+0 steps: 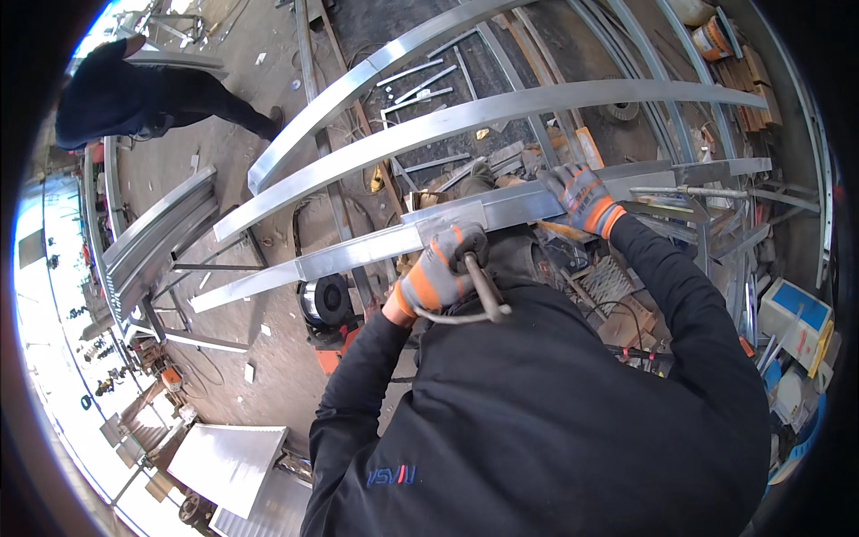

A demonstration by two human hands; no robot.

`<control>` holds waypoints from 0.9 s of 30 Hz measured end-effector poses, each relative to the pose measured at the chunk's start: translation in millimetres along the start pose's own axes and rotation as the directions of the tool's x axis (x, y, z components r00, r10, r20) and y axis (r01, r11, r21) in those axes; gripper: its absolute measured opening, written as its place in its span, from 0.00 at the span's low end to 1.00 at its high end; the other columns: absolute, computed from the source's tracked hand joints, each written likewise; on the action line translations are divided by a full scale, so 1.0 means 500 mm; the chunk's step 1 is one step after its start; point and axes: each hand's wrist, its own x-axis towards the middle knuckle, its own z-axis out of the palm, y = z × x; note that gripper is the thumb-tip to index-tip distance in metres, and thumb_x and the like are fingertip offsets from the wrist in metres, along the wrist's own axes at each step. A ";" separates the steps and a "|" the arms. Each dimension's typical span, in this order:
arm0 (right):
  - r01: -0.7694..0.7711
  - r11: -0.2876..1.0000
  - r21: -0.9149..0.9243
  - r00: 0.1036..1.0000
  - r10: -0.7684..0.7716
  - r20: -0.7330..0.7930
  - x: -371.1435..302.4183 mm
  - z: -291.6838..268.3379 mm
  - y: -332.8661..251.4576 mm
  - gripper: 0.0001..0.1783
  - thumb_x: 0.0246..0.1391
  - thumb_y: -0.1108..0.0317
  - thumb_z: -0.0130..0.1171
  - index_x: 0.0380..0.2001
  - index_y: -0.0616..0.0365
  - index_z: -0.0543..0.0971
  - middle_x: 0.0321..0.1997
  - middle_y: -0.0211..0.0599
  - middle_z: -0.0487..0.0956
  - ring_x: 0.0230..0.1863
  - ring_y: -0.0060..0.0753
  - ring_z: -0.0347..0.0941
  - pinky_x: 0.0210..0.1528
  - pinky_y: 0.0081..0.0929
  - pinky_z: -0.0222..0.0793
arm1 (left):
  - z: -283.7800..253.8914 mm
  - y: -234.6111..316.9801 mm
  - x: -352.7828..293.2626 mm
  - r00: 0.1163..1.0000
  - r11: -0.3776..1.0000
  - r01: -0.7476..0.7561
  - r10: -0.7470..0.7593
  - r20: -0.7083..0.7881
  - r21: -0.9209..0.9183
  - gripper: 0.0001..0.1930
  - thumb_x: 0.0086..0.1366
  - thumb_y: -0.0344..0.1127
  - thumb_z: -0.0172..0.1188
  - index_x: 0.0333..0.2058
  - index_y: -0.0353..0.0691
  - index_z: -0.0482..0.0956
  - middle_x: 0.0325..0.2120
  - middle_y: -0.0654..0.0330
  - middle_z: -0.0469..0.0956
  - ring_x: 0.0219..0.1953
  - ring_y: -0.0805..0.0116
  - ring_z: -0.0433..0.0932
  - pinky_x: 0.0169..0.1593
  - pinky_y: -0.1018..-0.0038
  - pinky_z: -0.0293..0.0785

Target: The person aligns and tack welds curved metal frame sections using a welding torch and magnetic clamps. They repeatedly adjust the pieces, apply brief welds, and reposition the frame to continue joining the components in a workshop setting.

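A long, slightly bent silvery metal beam (358,253), with overlapping box-like sections, crosses in front of my body. My left hand (440,268), in a grey and orange glove, is closed on a metal tool (484,288) with a thick rod and a thin curved bar. It is right at the beam's near side; the tool's exact kind cannot be made out. My right hand (582,199), gloved alike, grips the beam further right, fingers over its top edge. Beyond lie two more curved metal beams, one nearer (429,130) and one farther (358,80).
At left, a person in dark clothes (152,94) stands beyond stacked curved profiles (165,224). A wire spool (326,299) sits left of my left arm. Metal offcuts and a mesh piece (613,285) clutter the right. A blue-and-white box (795,318) stands far right.
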 end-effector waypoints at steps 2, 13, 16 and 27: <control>0.011 0.999 -0.037 0.999 -0.010 0.030 0.004 -0.005 0.004 0.64 0.51 0.39 0.82 0.85 0.53 0.64 0.71 0.45 0.79 0.68 0.50 0.76 0.71 0.51 0.70 | -0.046 -0.021 0.028 0.990 0.988 -0.112 0.102 0.099 0.106 0.14 0.64 0.31 0.72 0.45 0.37 0.79 0.36 0.51 0.78 0.39 0.48 0.77 0.50 0.62 0.78; 0.017 0.997 0.078 0.999 -0.020 0.036 0.000 -0.028 0.003 0.56 0.53 0.53 0.77 0.83 0.55 0.67 0.69 0.44 0.80 0.68 0.49 0.76 0.71 0.48 0.70 | -0.099 0.015 0.050 0.982 0.969 0.064 -0.019 0.187 -0.238 0.08 0.80 0.35 0.62 0.49 0.35 0.81 0.46 0.55 0.81 0.51 0.58 0.80 0.64 0.61 0.76; 0.025 0.997 0.073 1.000 -0.026 0.011 0.002 -0.014 0.006 0.57 0.52 0.55 0.77 0.84 0.53 0.67 0.68 0.42 0.80 0.68 0.47 0.77 0.71 0.47 0.70 | -0.103 -0.007 0.052 1.000 0.999 0.014 -0.015 0.022 0.037 0.18 0.71 0.25 0.67 0.58 0.38 0.82 0.55 0.51 0.82 0.60 0.49 0.82 0.69 0.58 0.75; 0.029 0.998 0.056 1.000 -0.029 -0.002 -0.002 -0.018 0.005 0.45 0.63 0.61 0.66 0.83 0.50 0.69 0.68 0.43 0.80 0.67 0.47 0.78 0.71 0.48 0.69 | -0.015 -0.178 0.062 0.997 0.532 0.072 -0.053 -0.052 0.844 0.29 0.57 0.32 0.73 0.59 0.44 0.81 0.56 0.50 0.79 0.60 0.44 0.77 0.62 0.51 0.73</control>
